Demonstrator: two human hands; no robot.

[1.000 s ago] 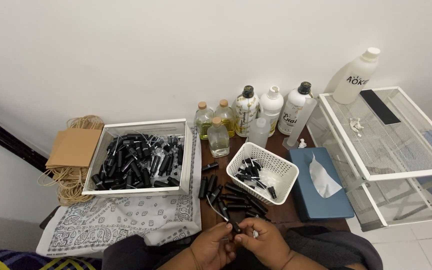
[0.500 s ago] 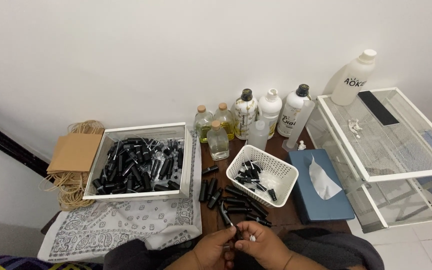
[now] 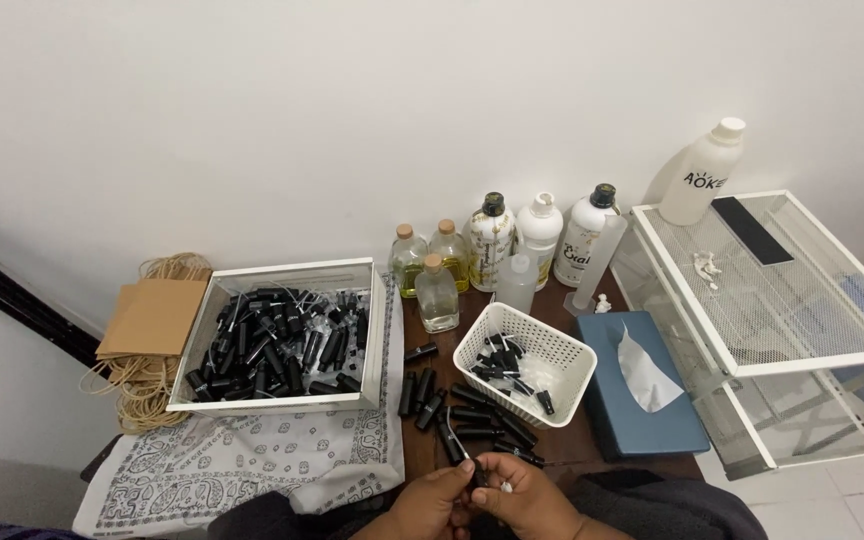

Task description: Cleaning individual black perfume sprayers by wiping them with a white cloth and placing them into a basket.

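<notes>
1. Hands first: the left hand (image 3: 439, 497) and the right hand (image 3: 524, 497) meet at the near edge of the desk (image 3: 572, 448), both pinching one small black vial (image 3: 473, 473) between their fingertips.
2. By the look of it, the step in hand is fitting or closing the vial's top; a white bit shows at the right hand's fingers, too small to identify.
3. Finishing that step would seem to call for a steady hold from the left hand and a careful press or twist from the right.
4. Slim, dark and tube-shaped, the vial sits upright in the grip, mostly hidden by fingers.
5. Just beyond the hands, more black vials (image 3: 472, 415) lie loose on the desk, beside a white basket (image 3: 524, 363) holding dark caps.
6. At left, a white box (image 3: 282, 337) full of black vials rests on a patterned cloth (image 3: 252, 465).
7. At the back stand several bottles (image 3: 492, 240), with a blue tissue box (image 3: 637, 400) to the right.
</notes>
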